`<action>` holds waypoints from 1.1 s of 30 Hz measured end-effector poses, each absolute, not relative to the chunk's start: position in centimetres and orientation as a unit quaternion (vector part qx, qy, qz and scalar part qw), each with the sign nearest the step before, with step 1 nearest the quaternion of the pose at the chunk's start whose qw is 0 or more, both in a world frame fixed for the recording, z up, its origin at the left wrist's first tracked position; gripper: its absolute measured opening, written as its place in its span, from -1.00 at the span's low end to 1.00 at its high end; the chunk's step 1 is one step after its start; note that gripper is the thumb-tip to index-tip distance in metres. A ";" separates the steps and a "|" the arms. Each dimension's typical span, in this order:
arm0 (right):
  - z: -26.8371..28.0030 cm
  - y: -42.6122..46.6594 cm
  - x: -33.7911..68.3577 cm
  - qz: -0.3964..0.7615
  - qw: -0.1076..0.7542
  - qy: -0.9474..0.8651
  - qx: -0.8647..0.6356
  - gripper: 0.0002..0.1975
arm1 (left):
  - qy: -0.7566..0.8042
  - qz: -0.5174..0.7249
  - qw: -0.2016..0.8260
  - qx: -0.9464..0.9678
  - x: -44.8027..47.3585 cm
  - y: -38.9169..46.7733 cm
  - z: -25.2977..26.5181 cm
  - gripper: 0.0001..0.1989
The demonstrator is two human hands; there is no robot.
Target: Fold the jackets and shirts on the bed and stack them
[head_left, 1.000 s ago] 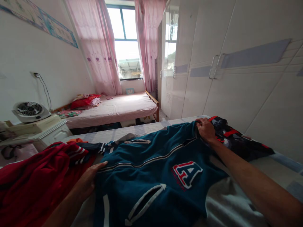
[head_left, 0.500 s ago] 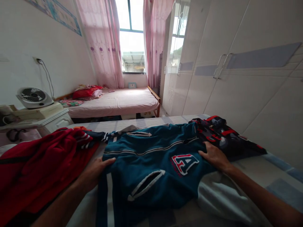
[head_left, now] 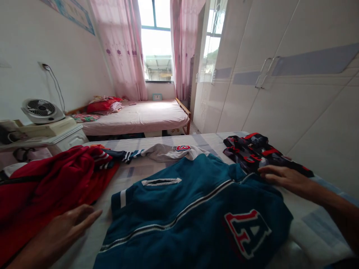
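A teal zip-up jacket (head_left: 179,209) with grey sleeves and a red-and-white letter A patch lies front up on the bed (head_left: 126,177) before me. Its far grey sleeve (head_left: 165,152) stretches away to the left. My left hand (head_left: 74,223) is off the jacket, left of its hem, fingers loosely extended and holding nothing. At the collar end, my right hand (head_left: 279,178) has its fingers stretched out over the collar's edge; whether they touch the cloth I cannot tell. Beyond that hand sits a folded black-and-red patterned garment (head_left: 246,149).
Red clothing (head_left: 53,179) is heaped at the left. A white fan (head_left: 42,109) stands on a cabinet by the wall. Behind are a second bed (head_left: 140,116) with pink bedding and a window with pink curtains (head_left: 120,48). White wardrobes (head_left: 303,108) line the right side.
The jacket has come nearer and turned, with its far sleeve now stretched out. My left hand has let go of the hem and moved left; my right hand has moved right, to the collar.
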State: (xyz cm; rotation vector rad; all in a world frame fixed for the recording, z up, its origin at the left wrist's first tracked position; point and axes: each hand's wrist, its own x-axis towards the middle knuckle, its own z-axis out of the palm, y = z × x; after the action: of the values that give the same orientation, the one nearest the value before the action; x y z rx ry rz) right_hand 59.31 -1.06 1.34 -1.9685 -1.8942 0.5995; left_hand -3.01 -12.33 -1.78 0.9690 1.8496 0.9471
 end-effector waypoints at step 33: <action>-1.2 10.5 49.7 0.445 0.212 -0.689 -0.530 -0.41 | 0.566 0.421 0.652 0.277 1.7 -7.8 -1.8 -0.41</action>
State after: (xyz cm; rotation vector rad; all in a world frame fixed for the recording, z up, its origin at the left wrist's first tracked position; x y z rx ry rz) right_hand 49.71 10.49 -1.16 -1.4724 -1.9144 1.2369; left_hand 1.68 -7.80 -1.82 0.6291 1.2848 0.9552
